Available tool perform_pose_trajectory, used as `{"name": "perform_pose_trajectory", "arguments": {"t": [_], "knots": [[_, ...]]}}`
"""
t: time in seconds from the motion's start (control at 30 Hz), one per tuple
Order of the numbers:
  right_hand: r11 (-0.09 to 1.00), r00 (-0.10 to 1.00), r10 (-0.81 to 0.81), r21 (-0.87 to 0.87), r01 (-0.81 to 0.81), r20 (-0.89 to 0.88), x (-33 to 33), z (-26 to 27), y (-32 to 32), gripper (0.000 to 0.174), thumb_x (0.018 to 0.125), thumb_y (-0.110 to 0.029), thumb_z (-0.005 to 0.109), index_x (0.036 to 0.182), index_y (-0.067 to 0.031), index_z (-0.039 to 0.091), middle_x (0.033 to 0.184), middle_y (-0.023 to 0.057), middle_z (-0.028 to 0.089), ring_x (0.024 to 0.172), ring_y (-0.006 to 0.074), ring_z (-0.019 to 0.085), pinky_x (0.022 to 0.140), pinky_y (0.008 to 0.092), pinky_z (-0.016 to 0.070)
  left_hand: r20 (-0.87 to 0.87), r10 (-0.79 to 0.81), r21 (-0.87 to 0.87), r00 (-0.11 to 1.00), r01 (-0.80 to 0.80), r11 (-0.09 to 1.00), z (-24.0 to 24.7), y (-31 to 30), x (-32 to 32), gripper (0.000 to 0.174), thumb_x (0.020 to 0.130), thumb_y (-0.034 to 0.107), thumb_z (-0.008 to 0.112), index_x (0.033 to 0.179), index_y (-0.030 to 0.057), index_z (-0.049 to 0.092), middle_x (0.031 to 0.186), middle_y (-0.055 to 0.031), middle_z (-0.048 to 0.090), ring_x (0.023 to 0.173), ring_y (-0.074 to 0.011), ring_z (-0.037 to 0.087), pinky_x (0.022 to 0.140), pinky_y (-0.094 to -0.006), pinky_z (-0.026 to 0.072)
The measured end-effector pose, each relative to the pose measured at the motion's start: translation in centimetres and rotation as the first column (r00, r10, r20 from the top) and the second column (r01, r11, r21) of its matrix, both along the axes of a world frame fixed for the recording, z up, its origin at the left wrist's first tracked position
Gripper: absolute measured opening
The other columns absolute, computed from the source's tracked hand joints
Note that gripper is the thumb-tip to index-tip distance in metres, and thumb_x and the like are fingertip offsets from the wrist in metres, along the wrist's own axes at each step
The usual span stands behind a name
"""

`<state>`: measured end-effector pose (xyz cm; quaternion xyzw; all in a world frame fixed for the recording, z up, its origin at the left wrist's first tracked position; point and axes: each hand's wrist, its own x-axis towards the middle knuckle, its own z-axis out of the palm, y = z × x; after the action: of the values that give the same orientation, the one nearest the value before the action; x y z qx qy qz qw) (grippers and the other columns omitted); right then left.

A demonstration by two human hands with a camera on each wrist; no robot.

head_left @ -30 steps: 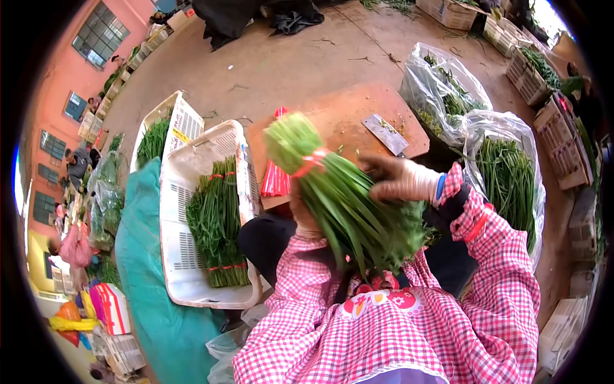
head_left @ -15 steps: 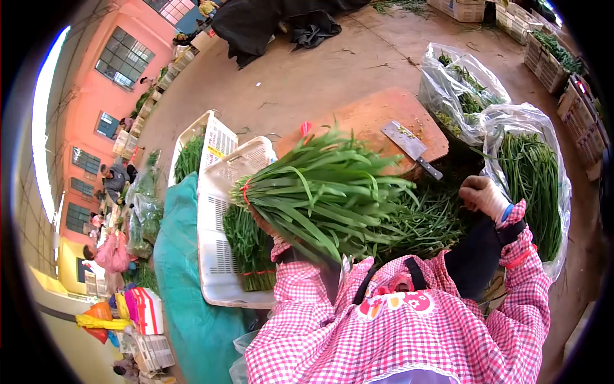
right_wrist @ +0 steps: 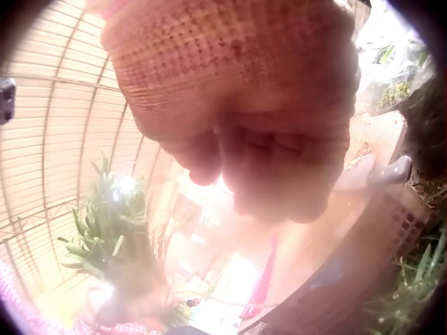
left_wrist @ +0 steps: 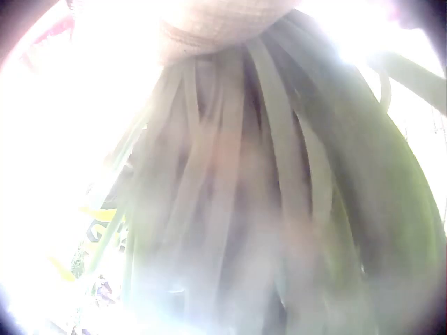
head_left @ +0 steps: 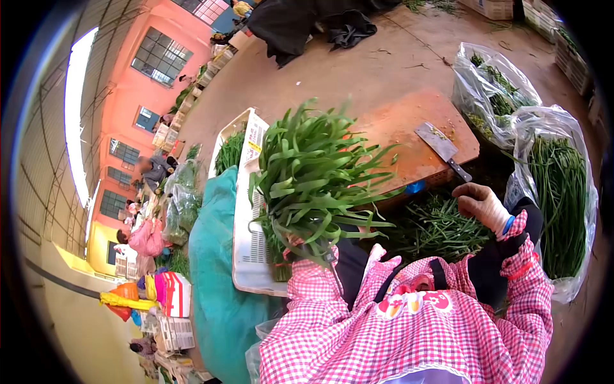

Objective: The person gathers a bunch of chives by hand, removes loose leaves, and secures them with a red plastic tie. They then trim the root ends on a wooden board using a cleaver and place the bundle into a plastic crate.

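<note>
In the head view a thick bunch of flat-leaved garlic chives (head_left: 307, 173) stands with its leaf tips up, over the edge of a white crate. My left hand (head_left: 294, 244) grips it low down, mostly hidden by the leaves. The left wrist view has that gloved hand (left_wrist: 220, 28) at the top, with long leaves (left_wrist: 230, 174) hanging past it. My right hand (head_left: 481, 203) hovers near my knee, fingers loosely curled and holding nothing. Beyond it a cleaver (head_left: 442, 148) lies on a wooden board (head_left: 409, 121).
The white crate (head_left: 246, 256) stands on my left beside a teal sheet (head_left: 220, 307). Loose greens (head_left: 441, 224) lie below the board. Clear plastic bags of greens (head_left: 559, 192) stand on the right. Black cloth (head_left: 300, 29) lies on the floor ahead.
The chive bunch has swung from tilted, then sideways with its red-banded end left, to leaf tips upward. My right hand has let go of the leaves and moved off right.
</note>
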<state>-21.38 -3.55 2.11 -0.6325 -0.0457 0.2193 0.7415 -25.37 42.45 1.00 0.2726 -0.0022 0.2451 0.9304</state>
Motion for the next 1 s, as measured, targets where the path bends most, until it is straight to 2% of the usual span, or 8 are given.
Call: {"name": "perform_pose_trajectory", "arguments": {"t": [0.27,0.43,0.57,0.73,0.77,0.87,0.9,1.0], "knots": [[0.987,0.994,0.107,-0.128,-0.101,0.037,0.1,-1.5,0.9,0.019,0.092,-0.010,0.059,0.106,0.0011,0.063,0.075,0.0009,0.059,0.066,0.0091,0.053,0.061,0.0247,0.0460,0.071,0.236,0.148,0.969,-0.244,0.958,7.0,8.3,-2.3,0.049,0.098,0.045,0.048,0.128,0.0061,0.054,0.124,-0.0096,0.060,0.109,-0.0262,0.059,0.097,-0.0426,0.0475],[0.983,0.995,0.084,-0.159,-0.091,-0.049,0.9,-3.7,1.0,0.021,0.092,-0.013,0.060,0.106,0.0008,0.063,0.075,0.0019,0.062,0.063,0.0095,0.055,0.059,0.0246,0.0448,-0.031,0.488,0.323,0.872,-0.453,0.831,15.8,14.6,-5.9,0.048,0.098,0.045,0.047,0.125,0.0059,0.055,0.121,-0.0084,0.062,0.105,-0.0252,0.061,0.093,-0.0407,0.0499],[0.964,0.987,0.130,-0.223,-0.147,-0.091,2.4,-5.0,2.7,0.021,0.091,-0.017,0.062,0.105,-0.0008,0.064,0.072,0.0019,0.062,0.061,0.0099,0.055,0.056,0.0250,0.0445,-0.069,0.655,0.444,0.752,-0.565,0.695,17.9,18.1,-7.3,0.052,0.097,0.046,0.048,0.129,0.0049,0.054,0.117,-0.0085,0.064,0.103,-0.0252,0.063,0.089,-0.0390,0.0524],[0.921,0.954,0.214,-0.282,-0.269,-0.209,3.7,-5.0,7.7,0.023,0.093,-0.018,0.062,0.107,0.0001,0.063,0.073,0.0028,0.063,0.061,0.0109,0.057,0.058,0.0254,0.0478,-0.150,0.748,0.717,0.646,-0.451,0.532,15.6,25.6,-7.1,0.052,0.090,0.033,0.067,0.130,0.0035,0.053,0.118,-0.0070,0.063,0.099,-0.0218,0.064,0.085,-0.0385,0.0541],[0.912,0.947,0.225,-0.292,-0.288,-0.230,3.9,-5.4,8.7,0.024,0.093,-0.019,0.062,0.107,0.0003,0.063,0.073,0.0032,0.064,0.062,0.0113,0.058,0.059,0.0256,0.0489,-0.191,0.700,0.721,0.688,-0.386,0.576,14.4,27.4,-6.7,0.052,0.086,0.029,0.071,0.129,0.0046,0.055,0.119,-0.0060,0.062,0.103,-0.0209,0.062,0.090,-0.0370,0.0516],[0.858,0.919,0.249,-0.370,-0.356,-0.306,4.4,-5.5,11.5,0.022,0.092,-0.014,0.059,0.106,0.0011,0.064,0.075,0.0056,0.066,0.065,0.0132,0.062,0.060,0.0269,0.0519,-0.254,0.712,0.848,0.655,-0.203,0.489,10.8,31.2,-4.1,0.060,0.082,0.033,0.076,0.133,0.0063,0.055,0.118,-0.0031,0.062,0.108,-0.0162,0.056,0.099,-0.0316,0.0402],[0.842,0.910,0.253,-0.388,-0.374,-0.328,4.5,-5.6,12.4,0.021,0.091,-0.013,0.058,0.105,0.0013,0.065,0.075,0.0059,0.066,0.064,0.0134,0.063,0.060,0.0269,0.0520,-0.325,0.734,0.901,0.596,-0.041,0.433,10.8,31.2,-3.1,0.065,0.080,0.033,0.078,0.134,0.0043,0.054,0.119,-0.0021,0.062,0.108,-0.0150,0.055,0.099,-0.0309,0.0399],[0.821,0.871,0.226,-0.396,-0.412,-0.437,4.8,-6.5,14.0,0.022,0.089,-0.011,0.059,0.105,0.0028,0.065,0.074,0.0063,0.066,0.064,0.0134,0.062,0.061,0.0264,0.0508,-0.569,0.383,0.679,0.728,0.152,0.719,5.4,35.8,0.8,0.064,0.080,0.032,0.079,0.133,0.0037,0.055,0.119,-0.0030,0.063,0.110,-0.0166,0.056,0.100,-0.0325,0.0417]]}}
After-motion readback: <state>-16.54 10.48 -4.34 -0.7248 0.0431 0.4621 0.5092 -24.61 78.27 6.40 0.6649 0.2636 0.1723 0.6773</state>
